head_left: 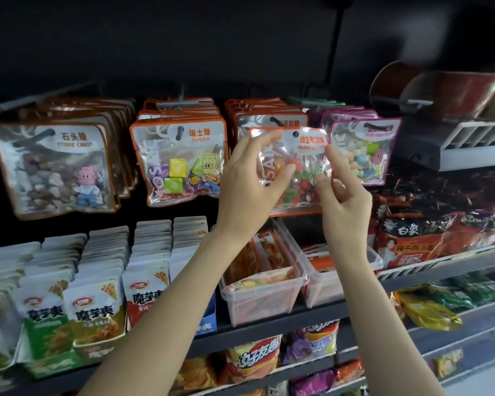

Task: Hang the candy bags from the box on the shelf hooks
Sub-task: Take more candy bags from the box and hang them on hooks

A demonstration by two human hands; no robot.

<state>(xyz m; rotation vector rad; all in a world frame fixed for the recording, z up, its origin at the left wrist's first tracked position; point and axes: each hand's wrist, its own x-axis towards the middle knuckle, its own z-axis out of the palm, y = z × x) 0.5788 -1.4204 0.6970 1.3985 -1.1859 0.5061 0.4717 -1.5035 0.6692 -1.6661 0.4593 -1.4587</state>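
I hold a clear gummy candy bag (pixel 297 164) with an orange border up in front of the third hook row. My left hand (pixel 249 178) grips its left side, thumb across the front. My right hand (pixel 340 192) pinches its right edge. The bag's round hang hole (pixel 295 134) sits just below the dark hook tip (pixel 275 120) of the orange-bordered bags (pixel 266 115) behind it. Hanging to the left are stone candy bags (pixel 55 167) and sugar bags (pixel 180 161). Purple-bordered bags (pixel 366 150) hang to the right. The box is out of view.
Below the hooks, a shelf carries white snack pouches (pixel 97 281) and clear plastic bins (pixel 263 284) of packets. Red noodle packs (pixel 440 227) lie on the right shelf. A white rack (pixel 475 144) stands at upper right. Chip bags (pixel 255 358) fill the lower shelf.
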